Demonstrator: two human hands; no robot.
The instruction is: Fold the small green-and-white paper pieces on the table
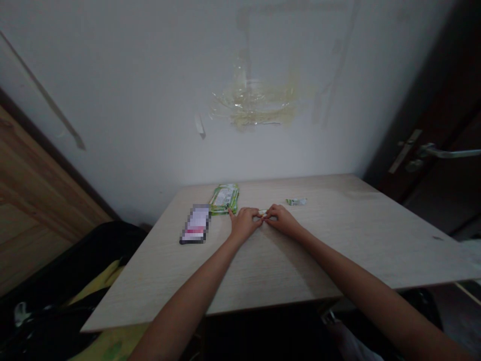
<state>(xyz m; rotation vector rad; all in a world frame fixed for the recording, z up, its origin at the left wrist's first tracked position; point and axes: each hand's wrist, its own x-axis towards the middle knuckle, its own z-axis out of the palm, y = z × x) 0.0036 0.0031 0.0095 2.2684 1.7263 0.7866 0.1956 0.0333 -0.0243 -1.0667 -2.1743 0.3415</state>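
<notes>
My left hand (245, 220) and my right hand (281, 218) meet over the middle of the table. Their fingers are closed on a small whitish packet (262, 213), mostly covered by the fingertips, with a little yellow or green showing. Left of my left hand lies a stack of green and white packets (224, 199), close to its thumb. Beyond my right hand rests a small green and white wrapper piece (296, 201), apart from the fingers.
A phone (195, 224) with a blurred screen lies left on the pale wooden table (323, 260). The wall (158, 100) behind carries yellowed tape (259, 103). At right is a dark door with a metal handle (447, 152). Yellow cloth (124, 343) hangs below the table's left edge.
</notes>
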